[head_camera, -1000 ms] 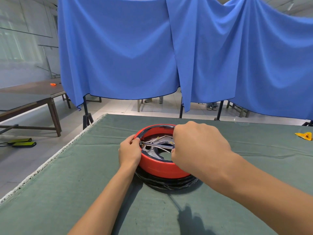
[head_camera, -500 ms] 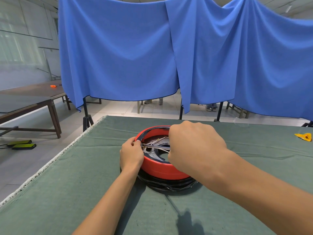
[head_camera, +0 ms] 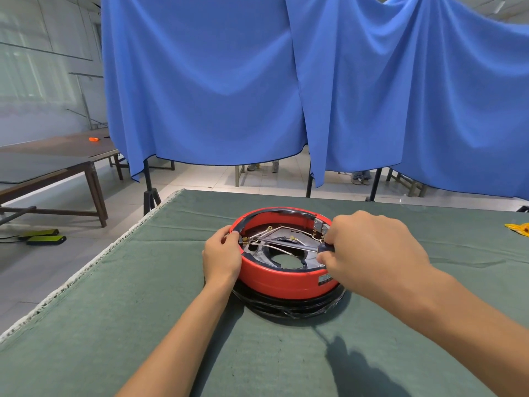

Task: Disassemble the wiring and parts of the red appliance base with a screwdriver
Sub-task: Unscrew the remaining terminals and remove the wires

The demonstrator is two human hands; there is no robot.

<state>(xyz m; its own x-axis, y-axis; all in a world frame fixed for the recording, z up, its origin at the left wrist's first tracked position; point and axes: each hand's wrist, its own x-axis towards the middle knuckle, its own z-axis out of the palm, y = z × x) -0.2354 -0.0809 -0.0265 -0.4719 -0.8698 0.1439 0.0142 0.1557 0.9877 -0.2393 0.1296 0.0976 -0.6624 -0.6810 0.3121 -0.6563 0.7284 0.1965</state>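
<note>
The round red appliance base (head_camera: pixel 283 283) lies upside down on the green table cloth (head_camera: pixel 143 325), over a black coiled cord (head_camera: pixel 286 309). White wires (head_camera: pixel 274 247) with brass terminals cross its dark inside. My left hand (head_camera: pixel 221 257) grips the base's left rim, fingers curled over the edge by a terminal. My right hand (head_camera: pixel 369 253) holds the dark handle of a screwdriver (head_camera: pixel 289 244). Its metal shaft runs leftward across the inside toward the left rim.
Blue cloth (head_camera: pixel 286 81) hangs on stands behind the table. A yellow object (head_camera: pixel 519 228) lies at the table's right edge. The table's left edge runs diagonally, with a brown table (head_camera: pixel 57 167) and floor beyond it.
My right hand has drawn back to the right, uncovering the inside of the base and the screwdriver shaft. The left hand keeps its grip on the left rim.
</note>
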